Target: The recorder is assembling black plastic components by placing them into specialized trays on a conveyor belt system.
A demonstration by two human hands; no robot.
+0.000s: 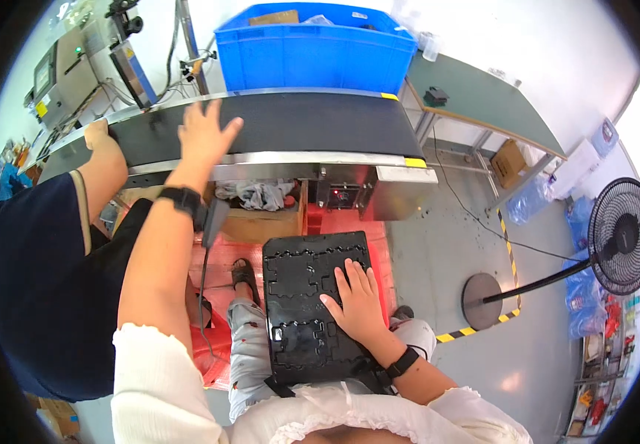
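Note:
My left hand [203, 139] is stretched out over the black conveyor belt [312, 124], its fingers spread and nothing in them. Whether it touches the belt I cannot tell. A black moulded plastic tray [294, 285] with shaped recesses lies across my lap. Resting on its right part is my right hand [357, 302], fingers extended. Both wrists wear a dark band, and a black device with a cable [215, 222] hangs at the left one.
A person in dark clothes [53, 296] stands close at my left, one hand on the belt. Behind the belt sits a large blue bin [312, 59]. A cardboard box of rags [261, 222] is below it. To the right are a green table [482, 103] and a standing fan [623, 235].

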